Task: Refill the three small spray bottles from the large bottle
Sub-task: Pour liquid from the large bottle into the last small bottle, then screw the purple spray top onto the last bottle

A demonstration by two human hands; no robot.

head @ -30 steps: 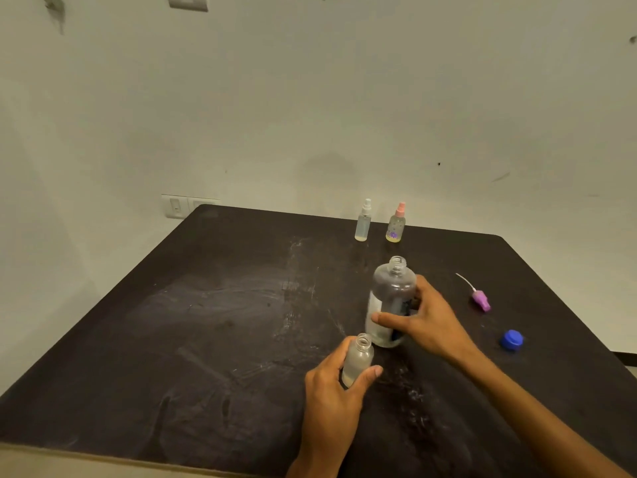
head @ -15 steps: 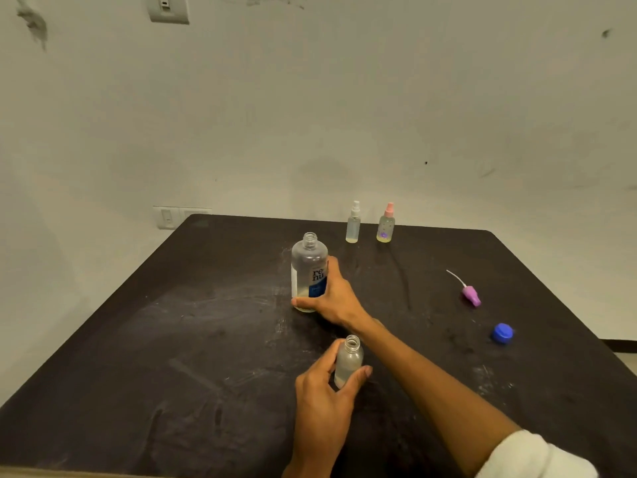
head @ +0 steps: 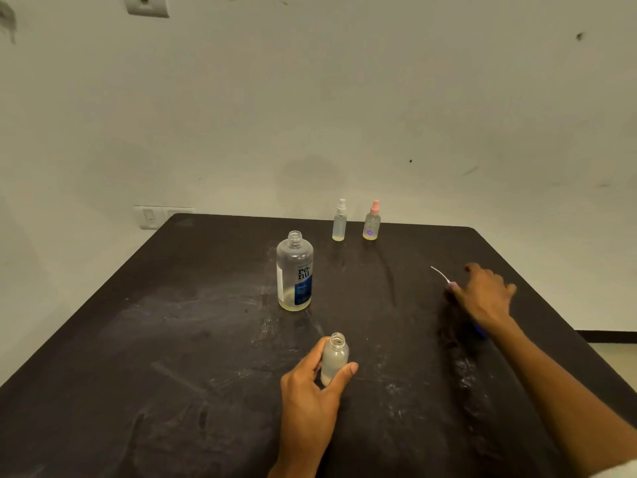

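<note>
The large clear bottle (head: 294, 270) with a blue label stands upright and uncapped on the black table (head: 172, 339), with nobody touching it. My left hand (head: 310, 398) grips a small open bottle (head: 335, 357) that stands near the front middle. Two capped small spray bottles, a white-topped one (head: 339, 220) and a pink-topped one (head: 372, 222), stand at the far edge. My right hand (head: 482, 294), blurred, hovers with fingers spread over the pink spray head (head: 452, 285), whose thin white tube sticks out to the left.
A blue cap (head: 482, 332) lies mostly hidden under my right wrist. The pale wall rises just behind the table. A wall switch (head: 150, 217) sits by the far left corner.
My right hand let go of the large bottle, left standing at mid-table, and swung right to the pink spray head. My left hand kept hold of the small bottle.
</note>
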